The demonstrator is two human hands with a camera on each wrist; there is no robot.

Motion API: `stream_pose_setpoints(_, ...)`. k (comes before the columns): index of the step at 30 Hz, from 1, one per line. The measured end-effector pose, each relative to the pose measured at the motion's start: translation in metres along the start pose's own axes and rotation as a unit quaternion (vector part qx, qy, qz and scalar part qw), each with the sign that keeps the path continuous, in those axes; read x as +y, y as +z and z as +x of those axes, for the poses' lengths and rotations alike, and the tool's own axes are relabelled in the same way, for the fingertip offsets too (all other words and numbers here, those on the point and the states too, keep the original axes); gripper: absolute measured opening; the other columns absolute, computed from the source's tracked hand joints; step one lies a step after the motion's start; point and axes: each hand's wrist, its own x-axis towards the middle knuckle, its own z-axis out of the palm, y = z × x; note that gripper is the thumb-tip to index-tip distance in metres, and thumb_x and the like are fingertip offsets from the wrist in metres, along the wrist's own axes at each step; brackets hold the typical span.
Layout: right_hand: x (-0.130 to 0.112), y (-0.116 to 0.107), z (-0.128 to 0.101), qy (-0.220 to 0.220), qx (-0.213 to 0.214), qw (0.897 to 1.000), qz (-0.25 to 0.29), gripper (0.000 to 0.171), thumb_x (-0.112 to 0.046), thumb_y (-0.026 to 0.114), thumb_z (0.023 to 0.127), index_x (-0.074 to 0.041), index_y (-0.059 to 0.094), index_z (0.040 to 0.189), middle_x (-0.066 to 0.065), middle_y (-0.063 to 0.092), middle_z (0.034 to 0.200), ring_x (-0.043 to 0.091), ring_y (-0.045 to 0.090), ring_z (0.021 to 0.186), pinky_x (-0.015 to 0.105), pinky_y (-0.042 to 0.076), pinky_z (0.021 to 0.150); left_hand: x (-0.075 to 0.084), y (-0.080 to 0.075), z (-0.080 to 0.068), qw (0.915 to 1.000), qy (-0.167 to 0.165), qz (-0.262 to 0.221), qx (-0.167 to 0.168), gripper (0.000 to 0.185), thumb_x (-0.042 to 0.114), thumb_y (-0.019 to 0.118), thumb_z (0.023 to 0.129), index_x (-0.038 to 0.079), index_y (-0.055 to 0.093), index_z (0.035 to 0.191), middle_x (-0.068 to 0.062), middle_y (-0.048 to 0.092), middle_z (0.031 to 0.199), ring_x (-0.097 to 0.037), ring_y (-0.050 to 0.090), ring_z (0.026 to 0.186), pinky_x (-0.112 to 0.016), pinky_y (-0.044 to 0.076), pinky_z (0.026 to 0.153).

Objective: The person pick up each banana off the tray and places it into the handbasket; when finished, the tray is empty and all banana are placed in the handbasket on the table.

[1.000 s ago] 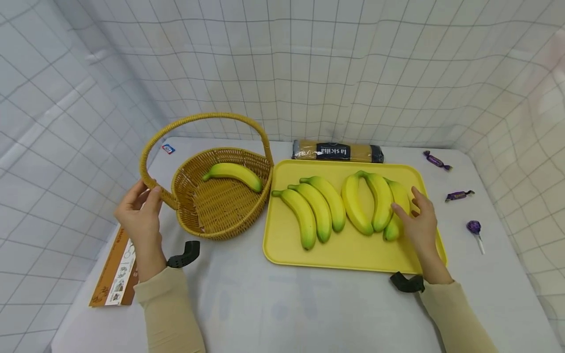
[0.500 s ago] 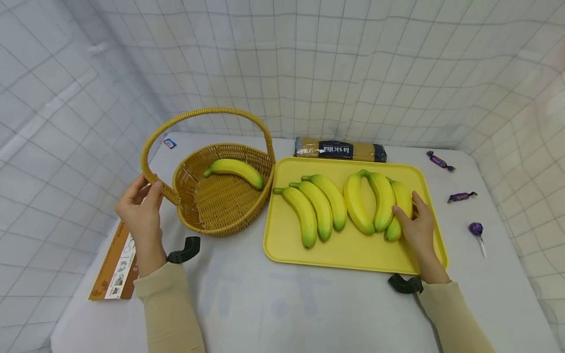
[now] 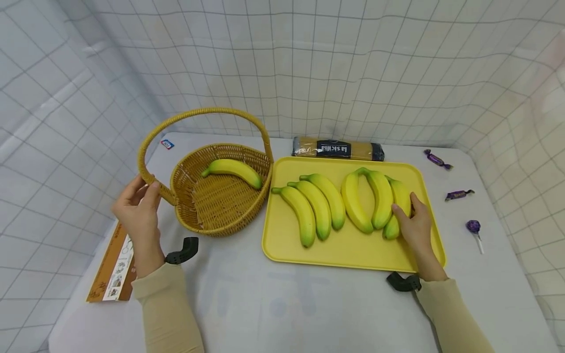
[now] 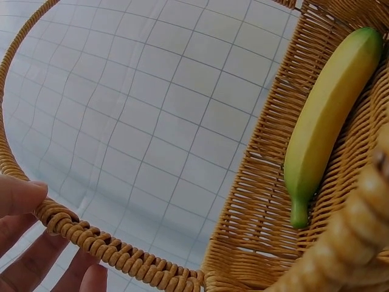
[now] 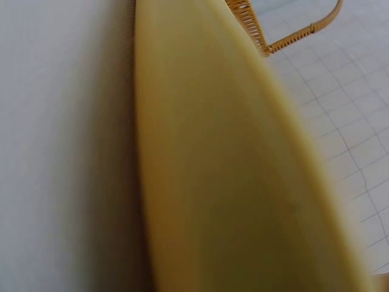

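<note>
The left hand [image 3: 138, 211] rests against the woven handle [image 3: 152, 182] of the wicker basket [image 3: 220, 196], low on its left side where the arch meets the rim. In the left wrist view the thumb sits on top of the braided handle [image 4: 103, 249] and the fingertips [image 4: 91, 280] come up from beneath it, so the grip is a loose pinch around the handle, with the fingers only lightly bent. One banana [image 3: 232, 170] lies inside the basket along its far wall, stem end pointing left.

The right hand [image 3: 416, 226] lies on the yellow tray [image 3: 348, 250], over its right part. Its fingers reach forward onto the rightmost banana [image 3: 399, 203] of a group of three; the forefinger lies across that banana's lower half and the thumb stands on its outer side. The grip is partly open, fingers gently curved round the fruit, which lies flat on the tray. The right wrist view shows only a blurred yellow surface close to the lens and a bit of the basket handle [image 5: 292, 36] beyond.

Three more bananas [image 3: 315, 208] lie side by side on the left half of the tray. The tray stands just beside the basket on the white table [image 3: 282, 304].
</note>
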Motion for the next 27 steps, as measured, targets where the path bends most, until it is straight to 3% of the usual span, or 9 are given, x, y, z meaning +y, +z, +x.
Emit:
stream_pose_setpoints(8,0.0014,0.0,0.0023,-0.001,0.017,1.0,-0.026,0.07,-0.03,0.056,0.099,-0.002,0.023,0.154,0.028,0.032,0.153,0.044,0.034,0.139,0.054,0.031,0.115,0.0008,-0.0001,0.0007,0.9995,-0.03,0.0,0.01,0.029,0.001,0.075,0.082,0.006,0.075,0.111,-0.002,0.066,0.097,-0.012,0.063,0.087,-0.016,0.057,0.071)
stream_pose_setpoints(15,-0.0012,0.0008,0.0019,0.005,0.055,0.998,-0.04,0.065,-0.024,0.061,0.096,0.003,0.034,0.149,0.032,0.044,0.143,0.044,0.046,0.129,0.054,0.039,0.108,0.0005,-0.0001,-0.0002,0.9997,-0.023,0.004,0.01,0.029,0.002,0.075,0.083,0.006,0.074,0.111,-0.002,0.067,0.096,-0.012,0.063,0.087,-0.016,0.057,0.072)
stream_pose_setpoints(27,-0.0059,-0.004,-0.0014,0.033,0.064,0.997,-0.018,0.062,-0.023,0.058,0.096,0.002,0.036,0.148,0.03,0.044,0.144,0.044,0.044,0.132,0.052,0.039,0.111,-0.0013,-0.0008,0.0011,0.9999,-0.015,0.003,0.001,0.03,0.0,0.073,0.083,0.005,0.073,0.113,-0.001,0.066,0.095,-0.012,0.062,0.086,-0.016,0.057,0.073)
